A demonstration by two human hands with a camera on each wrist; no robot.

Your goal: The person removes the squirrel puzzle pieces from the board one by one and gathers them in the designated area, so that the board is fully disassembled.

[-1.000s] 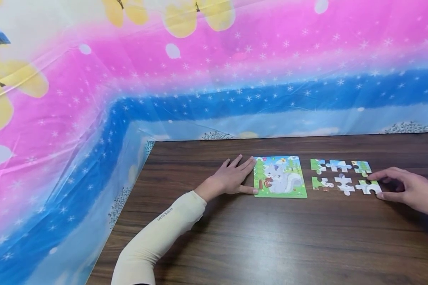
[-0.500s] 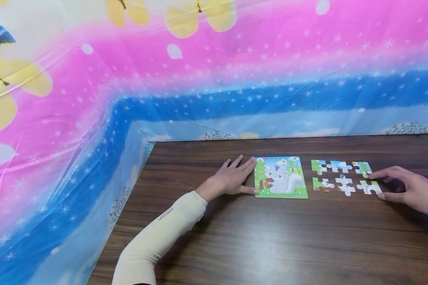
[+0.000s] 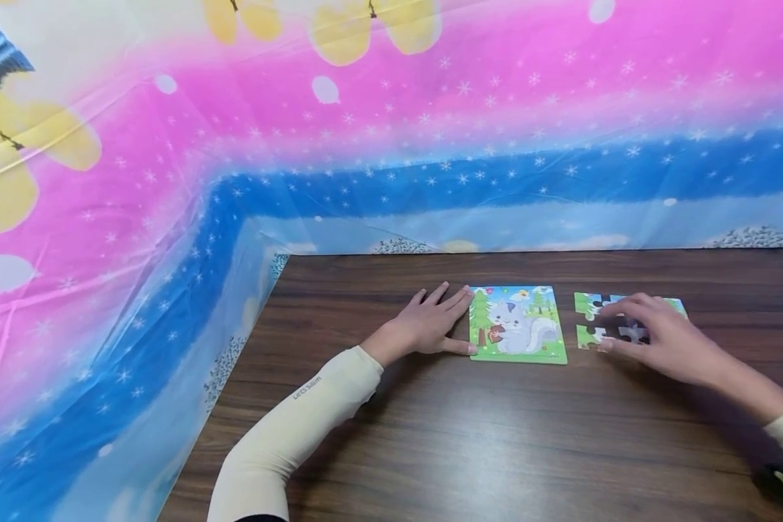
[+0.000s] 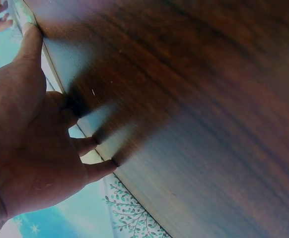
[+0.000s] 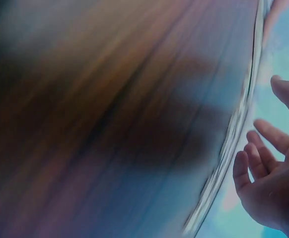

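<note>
A square picture board (image 3: 518,326) showing a grey squirrel lies flat on the table. At its left side my left hand (image 3: 432,324) rests with fingers spread, thumb and fingertips right at the board's edge. In the left wrist view, the palm of the left hand (image 4: 23,129) shows with fingers extended to the tabletop. Several jigsaw pieces (image 3: 586,336) lie in two rows right of the board. My right hand (image 3: 668,339) is over them, hiding most, with thumb and index finger apart near the leftmost pieces. The right wrist view shows the right hand (image 5: 276,183) with loosely bent fingers and nothing between them.
The brown wood-grain table (image 3: 444,442) spreads out in front of me. Behind it and on the left hangs a pink and blue cloth (image 3: 391,130) with snowflakes and yellow butterflies, meeting the table's far edge.
My right hand has moved left from the rightmost jigsaw pieces to the leftmost ones, now covering the middle and right pieces. The left hand stays at the board's edge.
</note>
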